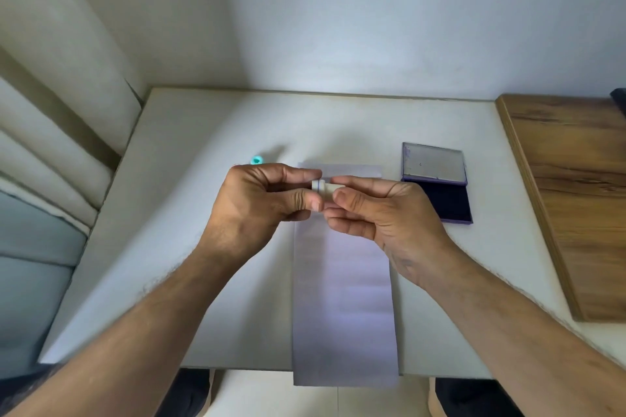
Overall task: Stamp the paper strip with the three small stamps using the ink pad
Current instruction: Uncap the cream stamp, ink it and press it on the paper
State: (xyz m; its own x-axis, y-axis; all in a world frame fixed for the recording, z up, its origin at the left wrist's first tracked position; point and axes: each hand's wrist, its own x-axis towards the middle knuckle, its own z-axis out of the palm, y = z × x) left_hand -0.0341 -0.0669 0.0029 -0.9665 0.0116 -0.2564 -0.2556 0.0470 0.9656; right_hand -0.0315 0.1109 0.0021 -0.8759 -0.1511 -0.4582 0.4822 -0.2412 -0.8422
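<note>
Desk [210,132]: plain white surface; paper strip [342,298]: pale lavender-white, no pattern and no visible imprints; small stamp [322,187] held between both hands: white body with a thin blue ring near one end; second stamp [257,159] on the desk: turquoise; ink pad [446,200]: dark navy pad in a purple case, lid interior silvery grey; board [572,193] at right: brown wood grain with darker streaks; wall [372,17]: pale grey-white.

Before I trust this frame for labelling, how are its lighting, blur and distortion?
Head view: soft daylight glares along the white table's far edge; the hands and small white stamp are slightly motion-blurred; wide-angle bending curves the wooden board; the open purple ink pad stays fairly legible.
</note>
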